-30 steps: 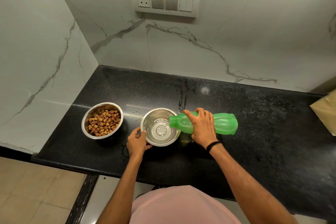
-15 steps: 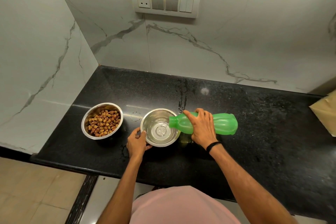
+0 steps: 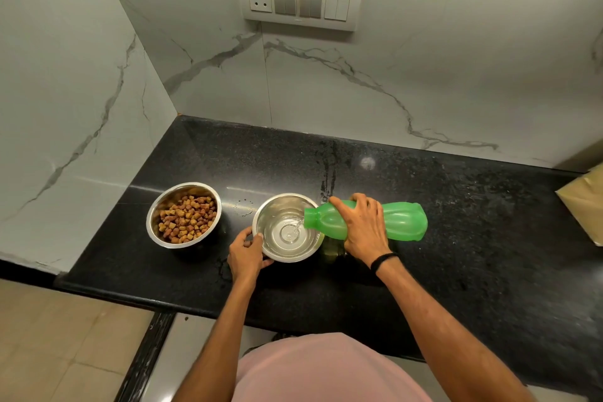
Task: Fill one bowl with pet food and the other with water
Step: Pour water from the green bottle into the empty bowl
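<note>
Right hand (image 3: 362, 228) grips green bottle (image 3: 403, 222), still tipped over steel bowl (image 3: 273, 213) on worktop (image 3: 473, 254); thin stream continues, water shallow. Left hand (image 3: 246, 251) holds its rim. Kibble bowl (image 3: 169, 195) beside, filled. Pouring unfinished.

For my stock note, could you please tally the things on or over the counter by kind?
Bowls: 2 (food bowl, water bowl)
Bottles: 1 (green bottle)
Bags: 1 (tan bag, cut off at the frame edge)
Total: 4
</note>
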